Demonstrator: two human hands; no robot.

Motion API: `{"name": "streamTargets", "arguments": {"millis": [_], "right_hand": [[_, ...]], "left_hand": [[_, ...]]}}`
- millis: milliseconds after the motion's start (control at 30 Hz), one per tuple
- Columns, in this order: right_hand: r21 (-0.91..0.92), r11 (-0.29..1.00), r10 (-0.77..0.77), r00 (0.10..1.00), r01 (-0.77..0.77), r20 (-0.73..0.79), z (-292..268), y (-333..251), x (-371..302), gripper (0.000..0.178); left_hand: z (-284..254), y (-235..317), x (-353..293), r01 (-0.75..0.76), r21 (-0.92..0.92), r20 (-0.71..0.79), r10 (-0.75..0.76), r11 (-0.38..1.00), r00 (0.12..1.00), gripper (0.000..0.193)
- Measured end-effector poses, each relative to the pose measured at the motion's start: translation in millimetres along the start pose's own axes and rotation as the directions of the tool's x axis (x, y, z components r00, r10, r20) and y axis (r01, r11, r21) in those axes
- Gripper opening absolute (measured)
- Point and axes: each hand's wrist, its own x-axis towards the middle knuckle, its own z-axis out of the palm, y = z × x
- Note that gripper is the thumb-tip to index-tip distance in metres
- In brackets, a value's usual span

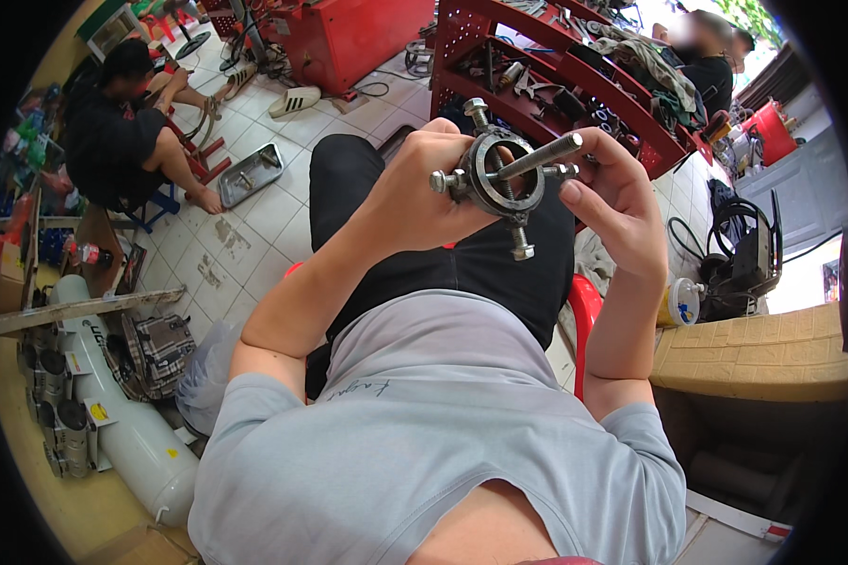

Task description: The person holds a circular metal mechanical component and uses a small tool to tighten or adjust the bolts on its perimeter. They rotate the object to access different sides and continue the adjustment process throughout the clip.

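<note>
In front of my lap, my left hand (422, 188) is closed round the back and left side of a dark metal ring (479, 174). Several hex-headed bolts stick out of its wall, pointing up, down, left and right. A thick threaded rod (544, 155) runs through the opening and slants up to the right. My right hand (622, 202) has thumb and curled forefinger at the right-hand bolt (563, 170), in a pinch beside its head. The left fingertips are hidden behind the ring.
Ahead stands a red tool cart (622, 94) loaded with tools and rags. A person (122, 132) sits on a low blue stool at left, beside a metal tray (252, 176). A white cylindrical tank (127, 405) lies lower left; a yellow padded block (754, 353) is at right.
</note>
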Motion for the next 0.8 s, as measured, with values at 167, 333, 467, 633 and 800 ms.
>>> {"name": "streamTargets", "arguments": {"millis": [167,333,467,633,800], "right_hand": [[0.121,0.978,0.160,0.985,-0.168,0.068,-5,4,0,0.031],[0.094,0.986,0.135,0.990,-0.139,0.050,-2,-3,1,0.036],[0.101,0.986,0.133,0.991,-0.135,0.031,-1,-7,2,0.035],[0.179,0.962,0.180,0.972,-0.206,0.151,-13,7,0,0.032],[0.119,0.980,0.140,0.981,-0.156,0.134,-5,-3,1,0.028]], "left_hand": [[0,1,0,0.003,0.007,0.003,-0.003,1.000,1.000,0.018],[0,-1,1,-0.009,-0.012,-0.005,0.009,1.000,1.000,0.021],[0,-1,1,-0.011,-0.019,-0.008,0.011,1.000,1.000,0.022],[-1,0,1,-0.017,0.000,0.011,0.017,1.000,1.000,0.021],[1,-3,1,-0.011,-0.020,-0.035,0.010,1.000,0.999,0.019]]}}
